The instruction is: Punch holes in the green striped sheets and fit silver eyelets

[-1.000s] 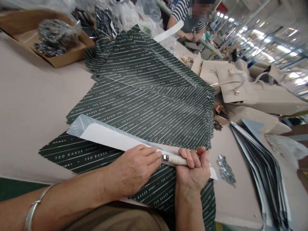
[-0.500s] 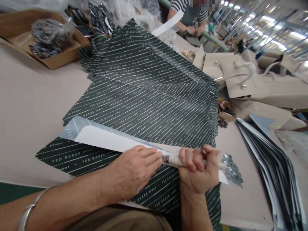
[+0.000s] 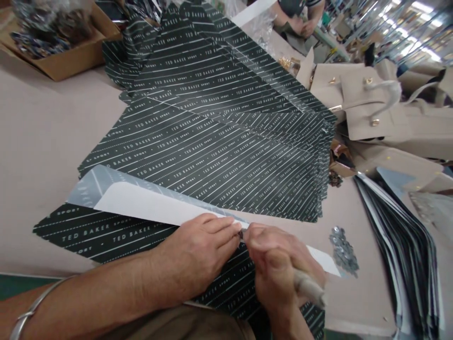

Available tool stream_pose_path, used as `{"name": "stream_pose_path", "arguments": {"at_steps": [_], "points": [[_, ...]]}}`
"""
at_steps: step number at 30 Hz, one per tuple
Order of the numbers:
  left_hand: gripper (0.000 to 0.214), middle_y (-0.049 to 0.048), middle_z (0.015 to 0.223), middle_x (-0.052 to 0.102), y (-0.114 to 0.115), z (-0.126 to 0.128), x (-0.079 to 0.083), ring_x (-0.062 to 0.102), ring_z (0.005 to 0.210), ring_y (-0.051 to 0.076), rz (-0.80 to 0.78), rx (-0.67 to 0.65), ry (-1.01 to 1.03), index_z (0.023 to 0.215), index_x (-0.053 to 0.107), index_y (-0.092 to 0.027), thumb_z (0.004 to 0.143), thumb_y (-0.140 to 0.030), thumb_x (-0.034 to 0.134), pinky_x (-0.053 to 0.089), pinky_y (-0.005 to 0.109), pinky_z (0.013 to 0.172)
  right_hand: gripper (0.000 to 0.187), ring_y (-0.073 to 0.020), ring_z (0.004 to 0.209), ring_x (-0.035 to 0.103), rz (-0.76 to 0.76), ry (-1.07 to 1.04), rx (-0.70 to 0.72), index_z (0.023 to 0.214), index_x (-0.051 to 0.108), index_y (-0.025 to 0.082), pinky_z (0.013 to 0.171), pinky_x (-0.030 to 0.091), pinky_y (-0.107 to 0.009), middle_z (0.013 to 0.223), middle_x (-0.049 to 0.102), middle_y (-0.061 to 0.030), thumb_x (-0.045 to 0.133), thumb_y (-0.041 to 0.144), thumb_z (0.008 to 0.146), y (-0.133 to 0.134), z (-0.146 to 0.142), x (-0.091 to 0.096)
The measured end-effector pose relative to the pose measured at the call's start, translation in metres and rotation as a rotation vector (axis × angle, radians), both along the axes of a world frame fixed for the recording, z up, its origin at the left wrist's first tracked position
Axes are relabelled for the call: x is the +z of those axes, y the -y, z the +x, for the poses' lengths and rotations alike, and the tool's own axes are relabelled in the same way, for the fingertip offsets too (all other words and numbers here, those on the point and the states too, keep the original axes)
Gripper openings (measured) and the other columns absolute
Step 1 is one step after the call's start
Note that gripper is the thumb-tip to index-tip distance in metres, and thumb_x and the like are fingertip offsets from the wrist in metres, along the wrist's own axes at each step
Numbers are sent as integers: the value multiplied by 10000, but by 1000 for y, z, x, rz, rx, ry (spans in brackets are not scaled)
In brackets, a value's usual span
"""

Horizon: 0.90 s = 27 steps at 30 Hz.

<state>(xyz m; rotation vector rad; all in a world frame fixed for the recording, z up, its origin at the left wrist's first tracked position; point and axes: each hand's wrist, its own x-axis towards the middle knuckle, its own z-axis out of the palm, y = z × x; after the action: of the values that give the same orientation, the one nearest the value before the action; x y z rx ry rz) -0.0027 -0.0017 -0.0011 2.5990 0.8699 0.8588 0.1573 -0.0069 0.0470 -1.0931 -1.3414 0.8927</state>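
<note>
Left hand [image 3: 198, 252] lay flat and unclenched, pinning the white flap [image 3: 141, 205] of the dark printed sheet [image 3: 116, 231] near the table's [image 3: 42, 141] front edge. Right hand [image 3: 279, 264] was fisted tight round a pale-handled tool [image 3: 309, 288], tip right by the left fingertips [image 3: 235, 227].

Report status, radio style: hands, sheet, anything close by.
Left hand flat on white flap. Right hand fisted on pale-handled tool, tip at fold. Metal bits lie beside.

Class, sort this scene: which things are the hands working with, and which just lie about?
In use: left hand, flat by the white flap; right hand gripping a pale-handled tool; printed green sheet.
Lying about: metal discs; beige bags; cardboard box.
</note>
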Motion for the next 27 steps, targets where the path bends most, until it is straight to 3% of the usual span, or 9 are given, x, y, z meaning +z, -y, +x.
{"name": "stream_pose_path", "arguments": {"at_steps": [3,5,7,9,11,14,20,24,27], "points": [[307,87,1195,659,1,1,-3,585,1143,225,9,27,23,1182,594,-118,1041,-195,332,527,376,905,189,-185,656,691,212,289,146,894,787,283,615,557,-332,747,737,-8,629,180,903,-6,-3,3],[269,83,1141,660,1,1,-3,596,1102,229,11,9,-8,1146,603,-132,1029,-180,365,530,377,888,183,-142,560,634,122,257,131,871,779,252,527,510,-282,712,712,-5,612,199,923,-17,-4,4],[225,87,1090,654,1,1,-2,604,1064,234,7,-13,-54,1127,609,-134,1007,-165,420,534,379,882,219,-95,425,493,-39,95,87,841,760,216,414,396,-239,561,589,31,592,289,960,-29,-5,5],[210,92,1049,642,0,0,-2,607,1017,240,2,-22,-92,1135,605,-124,990,-165,458,541,389,869,280,-69,371,373,-158,-9,95,824,742,189,374,302,-217,461,437,77,588,373,970,-41,-8,6],[179,81,1002,629,-1,0,-2,604,948,235,-10,-27,-112,1097,611,-127,985,-173,478,545,393,848,301,-61,376,344,-186,24,121,814,736,177,380,285,-209,445,396,89,610,412,956,-49,-15,7],[127,68,993,632,-1,0,-5,599,937,236,-6,-23,-125,1036,620,-144,976,-179,514,538,391,847,300,-65,428,401,-147,190,167,782,732,176,417,333,-205,491,471,68,613,398,944,-54,-30,11],[212,70,1076,672,2,2,-13,572,1139,255,119,-14,-182,1098,627,-144,921,-101,518,490,375,959,254,-82,527,533,14,472,225,745,720,193,521,433,-211,609,619,39,572,272,935,-49,-44,16],[185,52,1045,677,1,1,-11,594,1062,224,73,-25,-189,1033,637,-150,919,-83,508,505,351,915,248,-100,573,587,88,512,224,786,725,203,557,466,-231,683,673,20,544,244,952,-42,-33,11],[127,35,1003,671,-1,-1,-6,601,991,191,59,-50,-195,1006,639,-156,941,-122,536,505,313,941,242,-89,499,523,54,435,171,806,733,196,507,443,-233,619,610,29,558,262,958,-39,-20,8]]}}
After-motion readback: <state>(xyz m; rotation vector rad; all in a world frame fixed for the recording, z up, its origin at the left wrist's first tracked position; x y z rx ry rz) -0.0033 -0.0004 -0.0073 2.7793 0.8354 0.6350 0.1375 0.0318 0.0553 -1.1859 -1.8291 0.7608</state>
